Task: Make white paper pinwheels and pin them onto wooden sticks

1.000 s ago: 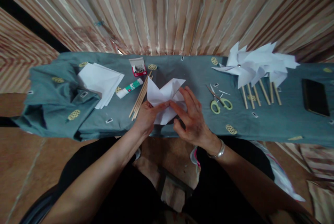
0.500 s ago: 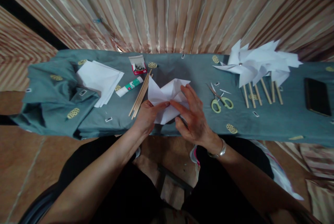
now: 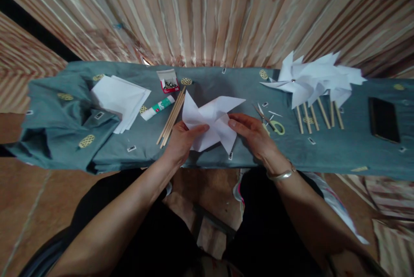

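Note:
A white paper pinwheel (image 3: 211,117) with folded blades is held just over the near edge of the table. My left hand (image 3: 183,141) grips it from the left, thumb pressed near its centre and fingers hidden underneath. On its right side my right hand (image 3: 250,132) pinches a blade between thumb and fingers. Close to my left hand lie several wooden sticks (image 3: 172,117). Scissors (image 3: 274,126) with green handles rest beyond my right hand, partly covered by it.
Folded white paper sheets (image 3: 121,100) lie at left, near a glue stick (image 3: 157,108) and an open red box of metal pins (image 3: 168,83). Finished pinwheels (image 3: 318,79) on sticks lie at right, then a dark phone-like object (image 3: 384,119). A green-grey cloth (image 3: 213,76) covers the table.
My right hand has shifted from the pinwheel's centre to its right edge. The blades now show spread more fully. My left thumb stays near the middle.

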{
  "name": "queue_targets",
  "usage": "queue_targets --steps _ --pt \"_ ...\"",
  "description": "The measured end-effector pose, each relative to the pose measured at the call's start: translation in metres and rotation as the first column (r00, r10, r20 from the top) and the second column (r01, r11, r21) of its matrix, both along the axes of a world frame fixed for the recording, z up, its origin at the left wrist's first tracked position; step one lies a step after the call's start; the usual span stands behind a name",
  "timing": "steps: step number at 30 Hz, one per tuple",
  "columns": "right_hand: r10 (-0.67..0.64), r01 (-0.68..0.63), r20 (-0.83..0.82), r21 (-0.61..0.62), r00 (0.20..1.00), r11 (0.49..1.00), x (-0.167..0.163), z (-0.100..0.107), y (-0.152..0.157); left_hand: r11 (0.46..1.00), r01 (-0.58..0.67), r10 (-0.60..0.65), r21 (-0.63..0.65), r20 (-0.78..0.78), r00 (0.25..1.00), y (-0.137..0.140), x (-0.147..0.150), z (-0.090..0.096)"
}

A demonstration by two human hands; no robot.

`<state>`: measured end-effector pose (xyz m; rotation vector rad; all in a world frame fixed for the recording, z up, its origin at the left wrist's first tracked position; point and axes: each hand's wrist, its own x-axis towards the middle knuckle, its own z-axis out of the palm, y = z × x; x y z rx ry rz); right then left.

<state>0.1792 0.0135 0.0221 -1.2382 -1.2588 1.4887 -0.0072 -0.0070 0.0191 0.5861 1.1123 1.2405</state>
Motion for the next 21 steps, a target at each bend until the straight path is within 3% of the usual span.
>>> queue_targets --steps 3,7,21 --pt "0.045 -0.068 -0.143 -0.159 0.989 0.985 -0.008 0.001 0.0 0.999 0.033 -0.033 0.018 -0.015 0.999 -0.001 0.004 -0.001" --pt "-0.02 -0.012 -0.144 -0.213 0.989 0.977 -0.017 -0.001 -0.001 0.998 0.044 -0.041 0.043 -0.076 0.996 -0.002 0.007 -0.005" --pt "-0.038 0.037 0.076 0.01 0.996 0.999 -0.022 -0.016 -0.001 0.994 0.057 -0.045 0.095 -0.119 0.992 -0.002 0.002 -0.008"
